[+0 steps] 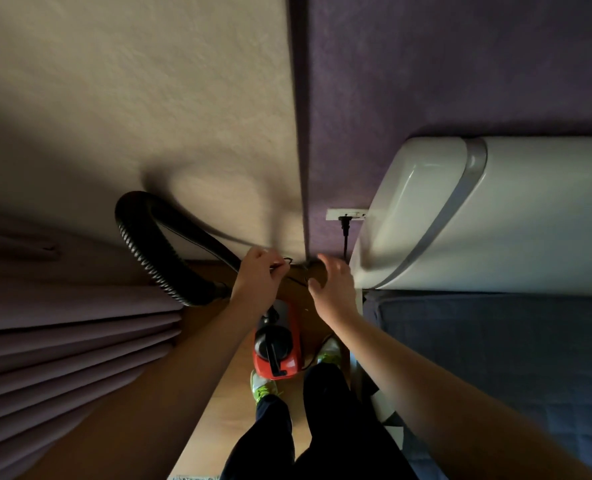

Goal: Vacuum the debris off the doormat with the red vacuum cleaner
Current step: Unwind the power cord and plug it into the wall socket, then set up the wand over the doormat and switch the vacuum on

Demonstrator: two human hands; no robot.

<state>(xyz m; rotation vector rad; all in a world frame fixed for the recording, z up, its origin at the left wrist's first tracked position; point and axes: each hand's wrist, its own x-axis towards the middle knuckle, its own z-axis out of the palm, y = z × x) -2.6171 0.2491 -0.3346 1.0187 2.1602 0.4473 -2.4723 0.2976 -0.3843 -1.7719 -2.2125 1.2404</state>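
1. While the person stands in the gap between curtain (72, 341) and bed (495, 358), the head view looks straight down; the red vacuum (280, 355) sits on the floor (214, 403) just ahead of the shoes.
2. Left hand (258, 280) pinches a thin dark cord (296, 280) above the vacuum, fingers curled round it. Likely gathering or freeing the power lead.
3. Right hand (332, 285) is released, fingers spread, holding nothing, just beside the cord. Looks set to take it.
4. Plug (345, 226) already sits in the wall socket (346, 214), so power seems sorted.
5. Hose (149, 251) loops up against the wall, out of the way.
6. Doormat not in view; suction not started, by my read.
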